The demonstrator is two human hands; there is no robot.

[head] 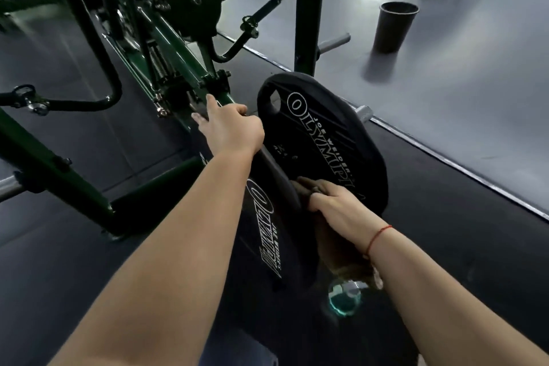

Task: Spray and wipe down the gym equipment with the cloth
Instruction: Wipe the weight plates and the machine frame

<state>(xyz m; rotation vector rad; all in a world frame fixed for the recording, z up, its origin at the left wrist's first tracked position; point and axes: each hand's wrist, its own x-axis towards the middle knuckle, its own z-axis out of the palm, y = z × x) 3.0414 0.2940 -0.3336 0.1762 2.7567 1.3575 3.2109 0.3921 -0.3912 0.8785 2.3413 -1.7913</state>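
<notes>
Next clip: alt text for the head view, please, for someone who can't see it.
The right hand grips a brown cloth pressed into the gap between two black weight plates beside a green machine frame. The left hand rests at the top edge of the nearer plate; a black bin stands on the grey floor behind.

The right hand (335,205) covers most of the cloth (312,187); the bottle (344,297) beneath it is blurred, its top hidden.

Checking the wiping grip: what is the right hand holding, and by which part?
The right hand grips the brown cloth by its bunched upper end, against the weight plate; the rest hangs below the palm.
</notes>
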